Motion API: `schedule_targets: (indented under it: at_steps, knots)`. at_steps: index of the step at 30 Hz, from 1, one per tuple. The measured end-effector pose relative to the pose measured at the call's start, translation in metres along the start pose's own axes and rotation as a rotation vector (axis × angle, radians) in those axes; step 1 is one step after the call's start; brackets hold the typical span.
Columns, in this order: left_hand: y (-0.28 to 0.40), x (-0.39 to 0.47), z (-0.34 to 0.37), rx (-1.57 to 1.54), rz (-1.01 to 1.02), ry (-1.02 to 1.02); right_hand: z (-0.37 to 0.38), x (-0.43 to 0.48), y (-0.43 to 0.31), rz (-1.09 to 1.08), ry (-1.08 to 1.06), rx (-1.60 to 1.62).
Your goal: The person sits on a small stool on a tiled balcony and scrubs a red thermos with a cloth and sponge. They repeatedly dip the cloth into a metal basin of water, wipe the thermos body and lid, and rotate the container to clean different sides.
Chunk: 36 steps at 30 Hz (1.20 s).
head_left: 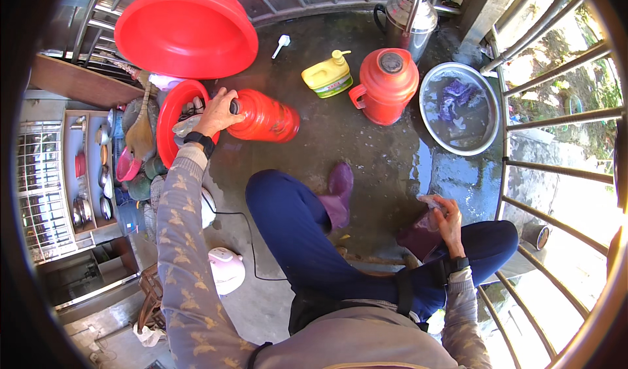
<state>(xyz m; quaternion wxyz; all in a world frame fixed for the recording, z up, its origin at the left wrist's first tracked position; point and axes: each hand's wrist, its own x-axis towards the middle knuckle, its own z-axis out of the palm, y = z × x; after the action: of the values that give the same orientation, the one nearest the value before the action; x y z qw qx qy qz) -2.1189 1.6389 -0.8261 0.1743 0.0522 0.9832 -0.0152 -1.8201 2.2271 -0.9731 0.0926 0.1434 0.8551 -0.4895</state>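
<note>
My left hand (221,111) grips the top of a red thermos flask (267,116), which leans over on the wet floor beside a red basin. In my right hand (447,222), a pale, wet-looking cloth (430,207) is pinched above my right boot. A second red thermos flask (390,87) stands upright with its handle towards the left. Next to it is a yellow pump bottle (327,77) with a green label band. To the right, a metal basin (460,109) holds water and a purple cloth (456,99).
A large red basin (186,33) leans at the upper left, above a smaller red basin (171,138) with dishes inside. A steel thermos flask (412,23) stands by the railing (559,170). A white scoop (281,45) lies on the floor. A black cable (251,241) runs near my left leg.
</note>
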Motion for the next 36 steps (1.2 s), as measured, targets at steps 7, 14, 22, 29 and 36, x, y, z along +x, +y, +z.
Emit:
schedule_targets:
  at_steps: [7,14,22,29,36]
  knots:
    - [0.054,-0.028,-0.013,-0.159,-0.095,-0.012,-0.019,-0.005,-0.008,0.073,-0.033,0.004]
    - [0.148,-0.070,-0.020,-0.379,0.006,-0.066,-0.115,-0.014,-0.031,-0.177,0.057,-0.018]
    - [0.247,-0.082,-0.010,-0.202,0.349,0.079,-0.231,0.007,-0.045,0.086,-0.165,0.673]
    - [0.297,-0.086,0.019,-0.205,0.320,0.041,-0.253,0.103,0.002,0.037,-0.323,0.438]
    - [0.344,-0.063,0.026,-0.578,-0.080,-0.298,-0.167,0.215,0.089,0.055,-0.221,0.342]
